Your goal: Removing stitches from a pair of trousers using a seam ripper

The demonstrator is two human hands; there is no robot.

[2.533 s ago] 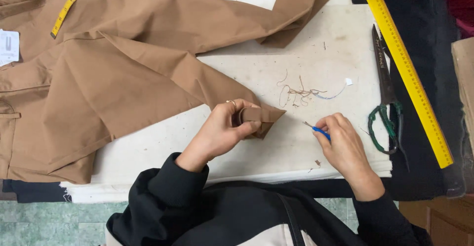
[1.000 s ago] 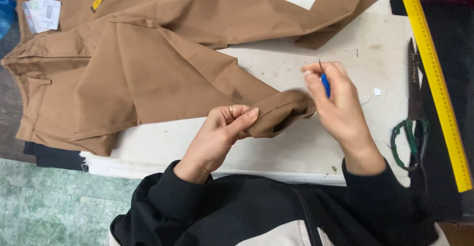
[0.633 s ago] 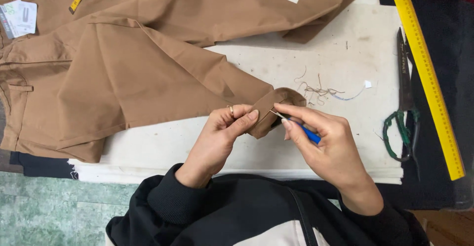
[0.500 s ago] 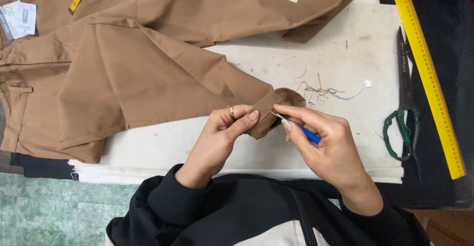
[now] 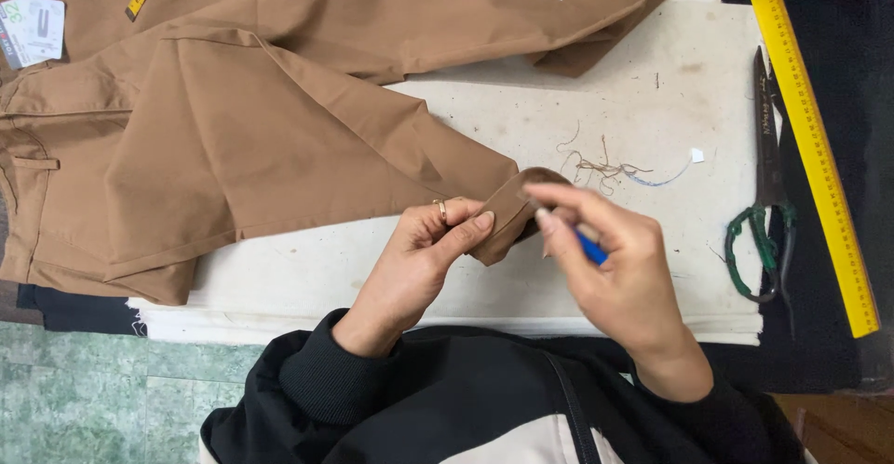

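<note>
We're mid seam-picking on the brown trousers (image 5: 279, 129). Left hand (image 5: 419, 259) pinches the hem end (image 5: 503, 217), at table centre. Right hand (image 5: 619, 282), at 3 o'clock of it, grips one blue-handled seam ripper (image 5: 589, 245). Next move needs a steady point under a stitch. Count: one scissors (image 5: 768, 184), one yellow ruler (image 5: 810, 138) at 3 o'clock.

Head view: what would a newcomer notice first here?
Brown trousers sprawl across the white table; the left hand pinches a leg hem while the right hand works a blue-handled tool at it. Right of them lie green-handled scissors and a yellow ruler.
</note>
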